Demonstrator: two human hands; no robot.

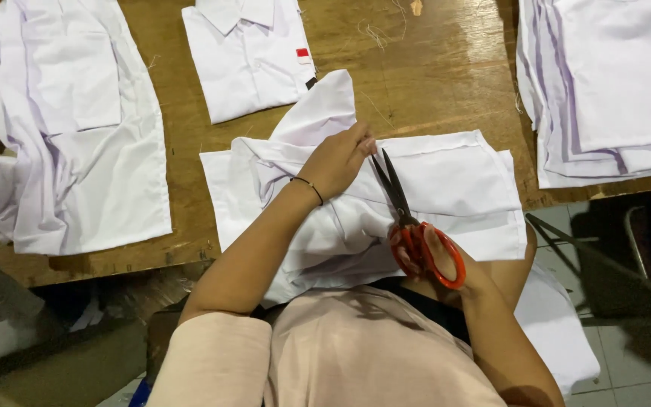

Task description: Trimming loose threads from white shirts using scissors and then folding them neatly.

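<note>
A white shirt (453, 188) lies crumpled on the wooden table's near edge, partly hanging into my lap. My left hand (337, 162), with a thin black band on its wrist, pinches a fold of the shirt near its middle. My right hand (446, 260) grips orange-handled scissors (408, 218), fingers through the loops. The dark blades are slightly apart and point up toward my left fingertips, lying just over the cloth.
A neatly folded white shirt (246, 56) with a small red-and-white tag lies at the back. A loose pile of white shirts (69, 128) covers the left; a stack of folded ones (612, 83) sits at the right. Loose threads (378, 30) lie on the wooden table (431, 75). Tiled floor (627, 377) lies lower right.
</note>
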